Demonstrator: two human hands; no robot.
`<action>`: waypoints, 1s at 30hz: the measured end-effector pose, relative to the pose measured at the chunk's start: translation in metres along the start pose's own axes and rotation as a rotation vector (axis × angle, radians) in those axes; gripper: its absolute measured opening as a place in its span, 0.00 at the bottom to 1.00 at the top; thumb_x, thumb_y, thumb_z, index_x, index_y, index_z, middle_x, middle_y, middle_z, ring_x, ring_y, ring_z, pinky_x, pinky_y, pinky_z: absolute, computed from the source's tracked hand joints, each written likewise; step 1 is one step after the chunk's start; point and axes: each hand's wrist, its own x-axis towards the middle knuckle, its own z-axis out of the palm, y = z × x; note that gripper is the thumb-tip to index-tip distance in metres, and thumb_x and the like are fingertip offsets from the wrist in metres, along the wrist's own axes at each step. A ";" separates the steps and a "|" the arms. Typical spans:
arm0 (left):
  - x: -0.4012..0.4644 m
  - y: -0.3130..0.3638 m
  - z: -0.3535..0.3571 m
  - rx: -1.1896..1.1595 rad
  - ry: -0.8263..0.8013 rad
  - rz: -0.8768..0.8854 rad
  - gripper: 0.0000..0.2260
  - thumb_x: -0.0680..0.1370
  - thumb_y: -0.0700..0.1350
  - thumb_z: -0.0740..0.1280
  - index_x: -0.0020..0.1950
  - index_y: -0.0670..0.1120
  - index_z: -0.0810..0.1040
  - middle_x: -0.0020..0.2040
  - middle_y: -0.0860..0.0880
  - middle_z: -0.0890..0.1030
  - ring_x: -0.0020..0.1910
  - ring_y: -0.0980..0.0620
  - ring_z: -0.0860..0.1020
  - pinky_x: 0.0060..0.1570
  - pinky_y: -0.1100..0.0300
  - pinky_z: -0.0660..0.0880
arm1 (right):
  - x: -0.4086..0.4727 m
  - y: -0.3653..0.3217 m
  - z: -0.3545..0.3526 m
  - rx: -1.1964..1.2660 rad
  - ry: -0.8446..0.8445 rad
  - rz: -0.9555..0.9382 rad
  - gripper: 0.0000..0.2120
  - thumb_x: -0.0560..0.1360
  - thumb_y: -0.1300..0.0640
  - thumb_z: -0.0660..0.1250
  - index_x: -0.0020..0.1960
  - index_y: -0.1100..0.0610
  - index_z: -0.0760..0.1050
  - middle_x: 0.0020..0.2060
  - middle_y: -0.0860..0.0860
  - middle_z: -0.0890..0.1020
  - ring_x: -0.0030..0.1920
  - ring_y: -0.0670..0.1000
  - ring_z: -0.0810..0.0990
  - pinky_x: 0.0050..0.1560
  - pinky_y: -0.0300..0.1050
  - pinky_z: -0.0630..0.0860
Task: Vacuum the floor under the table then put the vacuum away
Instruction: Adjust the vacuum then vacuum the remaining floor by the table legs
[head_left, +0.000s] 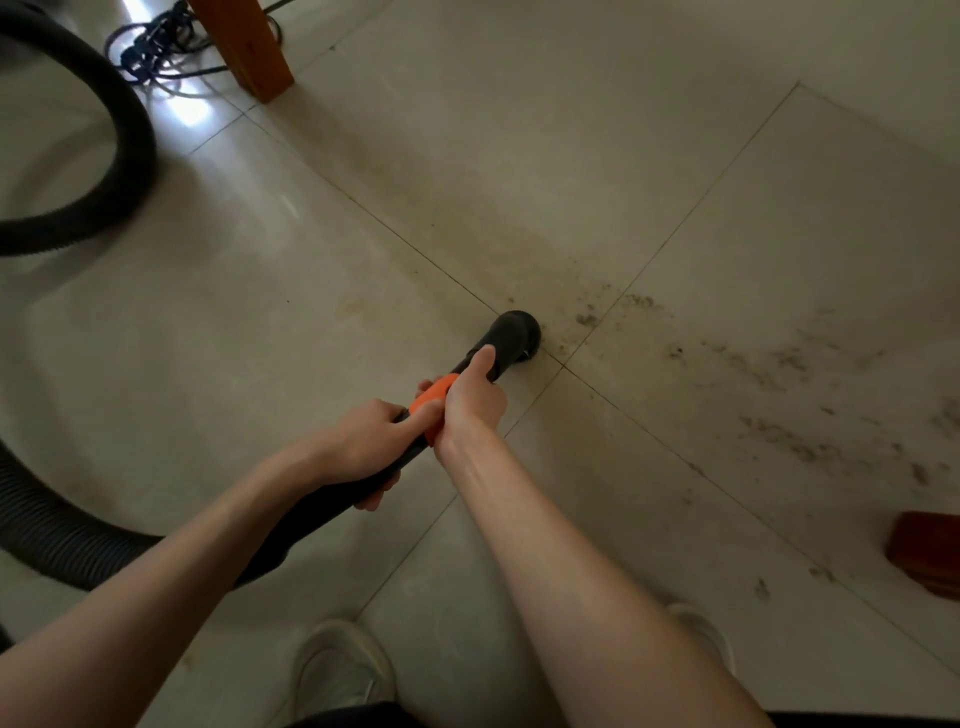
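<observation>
Currently the rigid black plastic vacuum wand with an orange collar (470, 374) points down and away from me, its round nozzle (517, 332) on the pale tiled floor (519, 171) at a grout crossing. Both hands clamp it: right hand (470, 402) forward over the collar, thumb along the tube; left hand (363, 447) just behind, fingers wrapped round. Judgement: wand stiff and light, smooth plastic; drag comes from the ribbed black hose (62, 540) trailing left. Scattered dark debris (779, 395) lies right of the nozzle. An orange-brown wooden table leg (249, 47) stands far ahead.
</observation>
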 end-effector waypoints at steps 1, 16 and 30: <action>0.000 -0.001 0.001 0.003 0.012 0.001 0.25 0.78 0.62 0.54 0.45 0.39 0.71 0.27 0.44 0.74 0.19 0.47 0.72 0.26 0.60 0.73 | 0.000 0.001 -0.001 -0.006 -0.005 -0.008 0.19 0.80 0.42 0.55 0.46 0.59 0.69 0.31 0.54 0.76 0.28 0.50 0.76 0.31 0.42 0.74; 0.020 0.019 -0.012 -0.151 0.160 -0.024 0.31 0.78 0.64 0.52 0.46 0.36 0.74 0.24 0.43 0.75 0.19 0.47 0.73 0.22 0.61 0.72 | 0.015 -0.035 0.030 -0.237 -0.179 -0.010 0.21 0.81 0.43 0.55 0.52 0.62 0.67 0.31 0.56 0.77 0.28 0.51 0.77 0.45 0.50 0.79; 0.023 0.047 -0.007 -0.050 0.023 0.018 0.30 0.77 0.66 0.51 0.38 0.39 0.70 0.25 0.43 0.75 0.19 0.47 0.73 0.25 0.60 0.72 | 0.022 -0.056 0.006 -0.088 -0.026 0.011 0.21 0.81 0.43 0.54 0.40 0.59 0.66 0.31 0.55 0.75 0.28 0.51 0.75 0.38 0.46 0.77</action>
